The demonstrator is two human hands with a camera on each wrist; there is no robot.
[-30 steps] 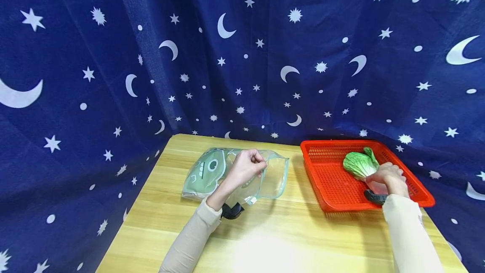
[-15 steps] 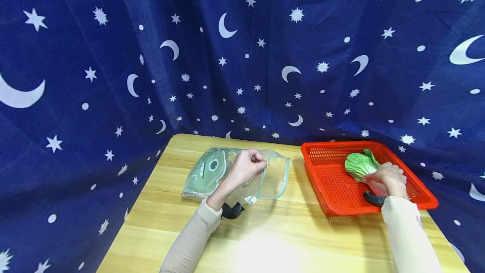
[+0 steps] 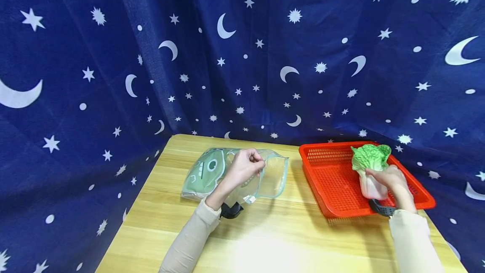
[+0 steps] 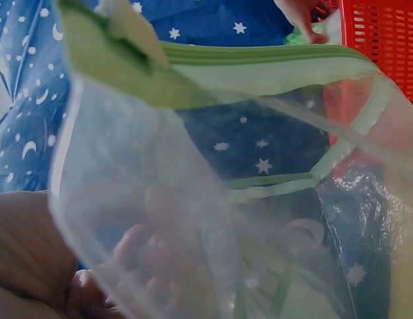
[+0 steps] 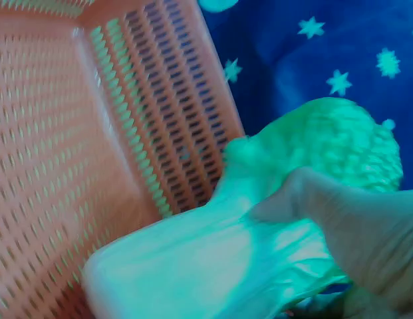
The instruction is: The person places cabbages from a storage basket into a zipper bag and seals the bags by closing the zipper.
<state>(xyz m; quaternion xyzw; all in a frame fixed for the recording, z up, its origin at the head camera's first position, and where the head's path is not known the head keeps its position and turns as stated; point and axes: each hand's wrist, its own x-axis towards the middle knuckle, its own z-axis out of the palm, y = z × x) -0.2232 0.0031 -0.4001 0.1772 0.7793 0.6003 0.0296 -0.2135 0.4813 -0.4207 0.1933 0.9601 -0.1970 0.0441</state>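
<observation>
In the head view, my left hand [image 3: 245, 167] pinches the edge of a clear zip bag [image 3: 273, 177] with a green cartoon face and a pale green zip. The bag lies on the table with its mouth held apart toward the right; the left wrist view looks through its clear film and green zip [image 4: 273, 56]. My right hand [image 3: 390, 178] grips a napa cabbage [image 3: 370, 159] with green leaves and a white base, over the red basket [image 3: 329, 184]. In the right wrist view the thumb [image 5: 286, 199] lies across the cabbage [image 5: 186, 259]; the other fingers are mostly hidden beneath it.
The red basket has slotted walls and stands at the right of the wooden table [image 3: 295, 231], close to the back edge. A dark blue curtain [image 3: 261, 75] with stars and moons hangs behind the table. Black straps [image 3: 231, 210] circle both wrists.
My right hand has taken hold of the cabbage and lifted it, turning it so its leaves point up and its base toward me. The left hand keeps its pinch on the bag.
</observation>
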